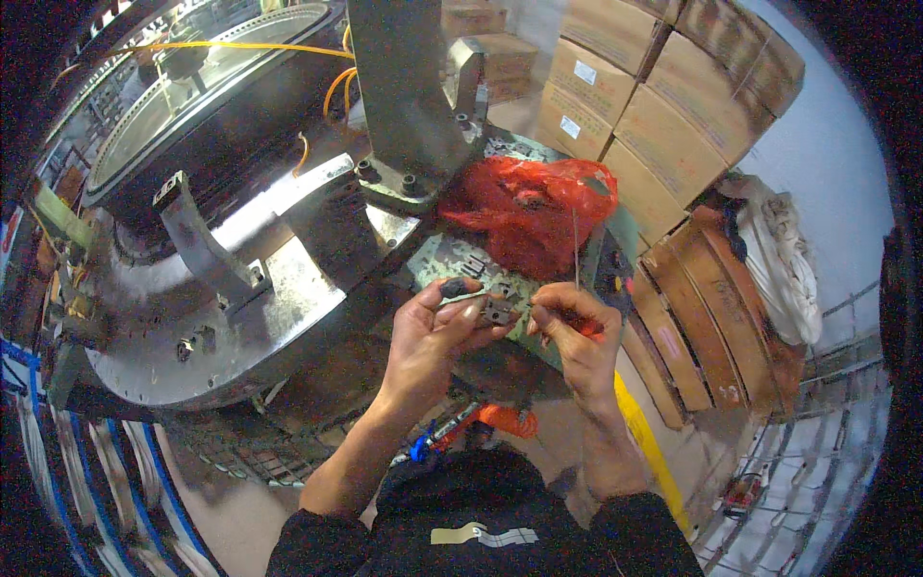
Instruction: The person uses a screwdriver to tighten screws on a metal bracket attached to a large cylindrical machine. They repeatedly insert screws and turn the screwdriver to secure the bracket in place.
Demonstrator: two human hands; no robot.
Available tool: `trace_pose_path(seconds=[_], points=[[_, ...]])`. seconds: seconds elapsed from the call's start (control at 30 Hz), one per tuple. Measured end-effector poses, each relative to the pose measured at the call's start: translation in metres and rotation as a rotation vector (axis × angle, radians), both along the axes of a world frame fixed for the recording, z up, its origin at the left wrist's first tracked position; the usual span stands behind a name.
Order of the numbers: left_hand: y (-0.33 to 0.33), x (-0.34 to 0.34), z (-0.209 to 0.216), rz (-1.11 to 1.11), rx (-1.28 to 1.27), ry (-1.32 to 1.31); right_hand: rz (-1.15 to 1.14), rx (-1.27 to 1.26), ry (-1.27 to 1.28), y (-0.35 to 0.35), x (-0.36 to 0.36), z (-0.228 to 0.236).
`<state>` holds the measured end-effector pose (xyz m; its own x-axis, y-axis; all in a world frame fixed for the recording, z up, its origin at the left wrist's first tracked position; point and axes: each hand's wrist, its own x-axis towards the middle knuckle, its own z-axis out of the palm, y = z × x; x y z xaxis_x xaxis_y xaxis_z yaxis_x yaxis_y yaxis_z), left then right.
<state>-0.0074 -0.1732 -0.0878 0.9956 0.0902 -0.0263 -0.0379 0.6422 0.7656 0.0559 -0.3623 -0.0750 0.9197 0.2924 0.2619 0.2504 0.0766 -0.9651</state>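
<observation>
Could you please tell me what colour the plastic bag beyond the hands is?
The plastic bag is red, seen best in the head view.

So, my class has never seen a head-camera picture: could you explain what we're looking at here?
There is no robot here: one person works bare-handed, and the single picture comes from a wide fisheye camera on their head, looking down, so straight edges bend. The left hand holds a small grey metal block; the right hand seems to grip a thin, upright metal rod. Beyond them, a crumpled red plastic bag lies on a speckled green surface.
</observation>
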Motion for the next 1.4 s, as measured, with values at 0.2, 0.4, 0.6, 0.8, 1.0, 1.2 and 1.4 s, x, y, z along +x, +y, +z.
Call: trace_pose_path(seconds=[0.2,0.4,0.6,0.8,1.0,1.2,1.4], points=[[0.0,0.0,0.0,-0.005,0.004,-0.004,-0.008,0.024,0.041,0.001,-0.001,-0.003],[-0.001,0.0,0.002,0.02,0.047,0.05,0.009,-0.002,0.058,0.001,-0.002,-0.003],[-0.004,0.002,0.005,0.031,0.044,0.063,0.023,-0.019,0.098,0.0,0.002,-0.003],[-0.006,0.007,0.007,0.043,0.106,0.077,0.009,-0.06,0.097,0.0,0.008,-0.006],[-0.009,0.015,0.012,0.047,0.133,0.101,0.02,-0.071,0.14,-0.006,0.016,-0.002],[-0.012,0.026,0.013,0.08,0.183,0.088,0.047,-0.029,0.163,-0.008,0.024,0.002],[-0.012,0.019,0.025,0.097,0.231,0.12,0.051,-0.117,0.11,-0.017,0.033,0.003]])
